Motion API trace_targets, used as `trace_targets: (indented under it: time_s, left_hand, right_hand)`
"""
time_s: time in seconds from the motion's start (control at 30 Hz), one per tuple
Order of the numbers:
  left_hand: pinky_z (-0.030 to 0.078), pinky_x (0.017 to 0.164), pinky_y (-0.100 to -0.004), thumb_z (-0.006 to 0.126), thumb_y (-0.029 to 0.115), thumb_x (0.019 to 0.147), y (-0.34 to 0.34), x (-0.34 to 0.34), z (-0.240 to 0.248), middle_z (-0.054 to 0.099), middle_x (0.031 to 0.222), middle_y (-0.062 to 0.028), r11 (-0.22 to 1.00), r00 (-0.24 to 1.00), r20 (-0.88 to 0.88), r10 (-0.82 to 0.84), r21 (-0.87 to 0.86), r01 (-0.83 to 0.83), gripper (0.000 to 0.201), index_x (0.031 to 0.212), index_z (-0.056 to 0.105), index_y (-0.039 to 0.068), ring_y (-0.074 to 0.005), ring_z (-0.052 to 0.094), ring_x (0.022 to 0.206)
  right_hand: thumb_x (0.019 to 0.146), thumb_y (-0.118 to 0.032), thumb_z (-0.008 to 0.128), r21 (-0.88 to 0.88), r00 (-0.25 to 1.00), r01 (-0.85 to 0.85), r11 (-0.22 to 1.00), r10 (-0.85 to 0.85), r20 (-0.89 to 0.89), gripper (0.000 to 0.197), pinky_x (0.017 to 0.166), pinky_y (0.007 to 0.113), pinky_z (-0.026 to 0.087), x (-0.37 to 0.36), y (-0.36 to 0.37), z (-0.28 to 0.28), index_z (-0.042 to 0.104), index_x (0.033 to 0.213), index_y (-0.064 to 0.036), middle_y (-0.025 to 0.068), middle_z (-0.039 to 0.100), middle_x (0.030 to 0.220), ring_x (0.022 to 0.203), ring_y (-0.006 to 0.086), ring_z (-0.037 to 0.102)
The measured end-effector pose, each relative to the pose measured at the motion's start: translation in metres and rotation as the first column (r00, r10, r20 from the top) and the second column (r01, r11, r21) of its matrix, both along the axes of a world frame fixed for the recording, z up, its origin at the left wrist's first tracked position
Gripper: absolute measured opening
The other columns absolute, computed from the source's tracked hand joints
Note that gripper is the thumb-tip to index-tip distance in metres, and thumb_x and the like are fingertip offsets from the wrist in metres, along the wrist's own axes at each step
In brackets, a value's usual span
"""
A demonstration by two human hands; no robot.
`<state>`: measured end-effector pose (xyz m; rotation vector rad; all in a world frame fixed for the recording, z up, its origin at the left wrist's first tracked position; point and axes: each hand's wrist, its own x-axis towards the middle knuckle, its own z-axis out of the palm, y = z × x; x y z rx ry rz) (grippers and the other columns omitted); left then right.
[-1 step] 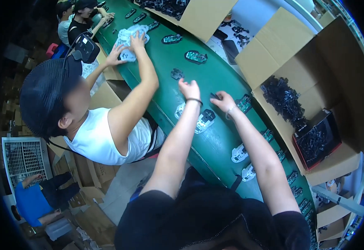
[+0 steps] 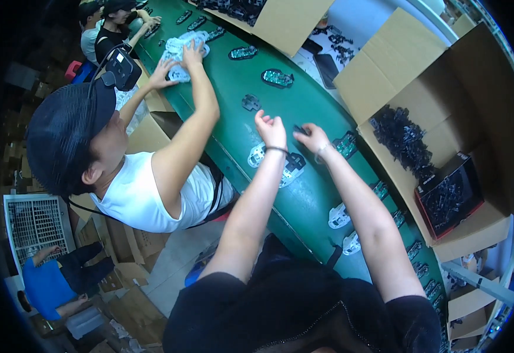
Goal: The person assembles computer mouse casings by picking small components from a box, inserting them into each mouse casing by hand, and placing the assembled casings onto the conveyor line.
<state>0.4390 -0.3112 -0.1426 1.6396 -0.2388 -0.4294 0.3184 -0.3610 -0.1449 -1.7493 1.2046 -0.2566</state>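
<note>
Factory assembly line: green conveyor belt [image 2: 304,194], cardboard boxes [image 2: 480,100] of parts.

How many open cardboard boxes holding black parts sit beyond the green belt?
2. One cardboard box stands right of the right hand, black parts heaped inside; another box sits at the top edge. More may lie outside the view.

The left hand [image 2: 271,130] and right hand [image 2: 314,138] are hovering side by side over the conveyor belt [image 2: 304,106]. A small part [image 2: 301,129] is sitting between them. A flat piece [image 2: 251,103] is lying beyond the left hand. A carton of parts [image 2: 404,138] is standing right of the right hand.
</note>
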Motion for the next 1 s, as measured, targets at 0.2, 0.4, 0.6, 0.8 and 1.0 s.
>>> trace_targets:
  time_s: [0.2, 0.4, 0.6, 0.8, 1.0]
  left_hand:
    - [0.043, 0.058, -0.0186, 0.049, -0.005, 0.079, 0.098, -0.031, 0.041, 0.05, 0.092, -0.0036, 0.961, 0.985, -0.121, -0.124, -0.26, 0.089, 0.032, 0.108, 0.045, 0.006, -0.0085, 0.052, 0.072]
    - [0.04, 0.057, -0.0181, 0.05, 0.001, 0.084, 0.154, -0.079, 0.025, 0.053, 0.08, -0.0004, 0.843, 0.841, -0.065, -0.537, -0.066, 0.533, 0.015, 0.099, 0.052, 0.004, -0.0061, 0.05, 0.066]
    - [0.043, 0.058, -0.0196, 0.052, 0.005, 0.084, 0.176, -0.164, 0.011, 0.059, 0.08, -0.001, 0.492, 0.448, -0.337, -0.828, -0.053, 0.869, 0.011, 0.093, 0.058, 0.005, -0.0078, 0.055, 0.07]
    - [0.043, 0.061, -0.0202, 0.054, 0.009, 0.085, 0.177, -0.2, 0.026, 0.057, 0.085, 0.0004, 0.308, 0.276, -0.374, -0.885, -0.028, 0.951, 0.014, 0.098, 0.057, 0.007, -0.0067, 0.053, 0.074]
    - [0.051, 0.068, -0.0339, 0.041, 0.048, 0.09, 0.193, -0.215, 0.042, 0.054, 0.109, -0.0055, 0.404, -0.164, -0.795, -0.585, -0.46, 0.79, 0.045, 0.122, 0.041, 0.016, -0.0179, 0.057, 0.094]
  right_hand:
    - [0.079, -0.023, 0.066, -0.075, 0.925, 0.121, 0.99, -0.086, 0.369, 0.041, 0.082, 0.03, 0.047, 0.012, 0.01, 0.034, 0.055, 0.111, 0.001, 0.0174, 0.061, 0.102, 0.095, 0.0229, 0.06]
    - [0.081, -0.007, 0.058, 0.139, 0.916, 0.177, 0.974, -0.215, 0.339, 0.016, 0.069, 0.024, 0.048, -0.171, 0.063, 0.069, 0.062, 0.095, -0.0008, 0.0056, 0.063, 0.085, 0.075, 0.0106, 0.059]
    - [0.059, -0.037, 0.078, -0.218, 0.728, 0.535, 0.816, -0.576, -0.371, 0.07, 0.077, 0.038, 0.048, -0.305, 0.194, 0.04, 0.048, 0.113, -0.0037, 0.0205, 0.056, 0.098, 0.088, 0.0325, 0.057]
    - [0.07, -0.026, 0.069, -0.228, 0.716, 0.551, 0.802, -0.596, -0.364, 0.068, 0.084, 0.039, 0.046, -0.275, 0.239, 0.018, 0.039, 0.126, -0.0041, 0.0224, 0.05, 0.111, 0.102, 0.0342, 0.053]
    - [0.084, -0.019, 0.059, 0.412, 0.805, 0.251, 0.876, -0.426, 0.414, 0.042, 0.078, 0.03, 0.048, -0.273, 0.236, 0.059, 0.048, 0.122, -0.0035, 0.0132, 0.055, 0.112, 0.093, 0.0178, 0.057]
